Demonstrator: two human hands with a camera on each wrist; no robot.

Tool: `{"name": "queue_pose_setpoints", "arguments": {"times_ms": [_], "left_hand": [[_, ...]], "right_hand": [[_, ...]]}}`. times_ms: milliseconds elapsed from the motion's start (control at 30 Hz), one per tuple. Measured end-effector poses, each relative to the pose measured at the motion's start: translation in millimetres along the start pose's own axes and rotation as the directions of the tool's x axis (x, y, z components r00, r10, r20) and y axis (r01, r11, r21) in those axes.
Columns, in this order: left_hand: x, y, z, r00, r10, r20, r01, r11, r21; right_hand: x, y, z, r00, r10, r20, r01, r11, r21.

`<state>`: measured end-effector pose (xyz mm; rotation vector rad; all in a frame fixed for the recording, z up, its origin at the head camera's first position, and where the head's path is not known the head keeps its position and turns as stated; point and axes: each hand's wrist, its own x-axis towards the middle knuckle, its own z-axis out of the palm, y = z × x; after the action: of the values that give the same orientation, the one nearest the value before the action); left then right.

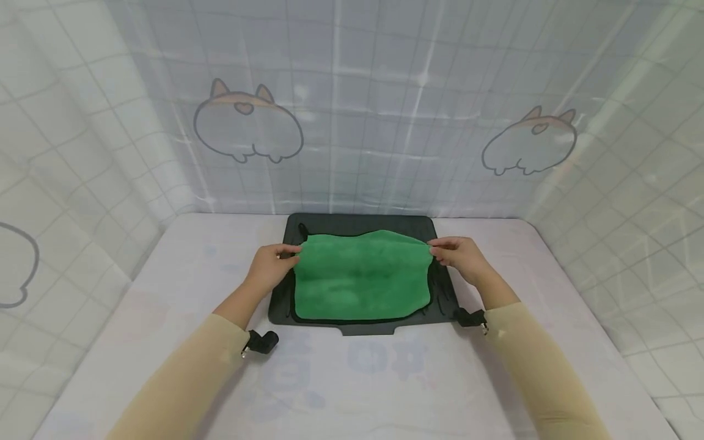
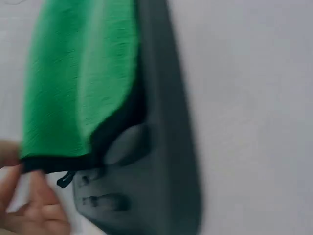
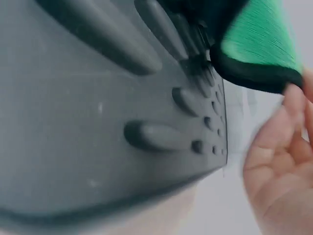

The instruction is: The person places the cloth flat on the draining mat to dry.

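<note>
A green cloth [image 1: 360, 278] with a black edge lies spread over a dark grey ridged tray [image 1: 357, 222]. My left hand [image 1: 269, 267] pinches the cloth's left side near its far corner, and in the left wrist view thumb and fingers [image 2: 41, 200] meet at the black hem. On the other side, my right hand [image 1: 461, 256] pinches the far right corner; the right wrist view shows that corner lifted above the tray's raised ridges [image 3: 156, 134]. A small black loop [image 2: 66, 179] hangs from the cloth beside the left fingers.
The tray rests on a pale patterned tabletop [image 1: 352, 379], with a short tab [image 1: 367, 330] on its near side. Behind the table hangs a translucent gridded curtain [image 1: 379, 122] with cartoon animal prints. Similar gridded sheets stand left and right. Both wrists wear small black devices [image 1: 263, 342].
</note>
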<state>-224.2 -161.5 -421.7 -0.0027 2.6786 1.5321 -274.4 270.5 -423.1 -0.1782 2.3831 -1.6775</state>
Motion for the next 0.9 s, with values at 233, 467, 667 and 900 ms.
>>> {"name": "queue_pose_setpoints", "arguments": {"times_ms": [233, 467, 667, 900], "left_hand": [[-1.9, -3.6, -8.5, 0.957, -0.186, 0.221, 0.187, 0.982, 0.017], [5.7, -2.3, -6.9, 0.959, -0.159, 0.233, 0.170, 0.985, -0.025], [17.1, -4.1, 1.6, 0.982, -0.052, 0.182, 0.046, 0.998, 0.038], [25.0, -6.3, 9.3, 0.986, 0.064, 0.154, -0.086, 0.986, 0.141]], "right_hand": [[-4.2, 4.1, -4.4, 0.952, 0.154, 0.266, -0.132, 0.987, -0.096], [5.3, -0.4, -2.4, 0.948, 0.152, 0.280, -0.129, 0.987, -0.099], [16.1, 1.0, 4.7, 0.955, 0.146, 0.259, -0.111, 0.983, -0.143], [25.4, 3.1, 14.0, 0.977, 0.099, 0.187, -0.065, 0.981, -0.184]]}}
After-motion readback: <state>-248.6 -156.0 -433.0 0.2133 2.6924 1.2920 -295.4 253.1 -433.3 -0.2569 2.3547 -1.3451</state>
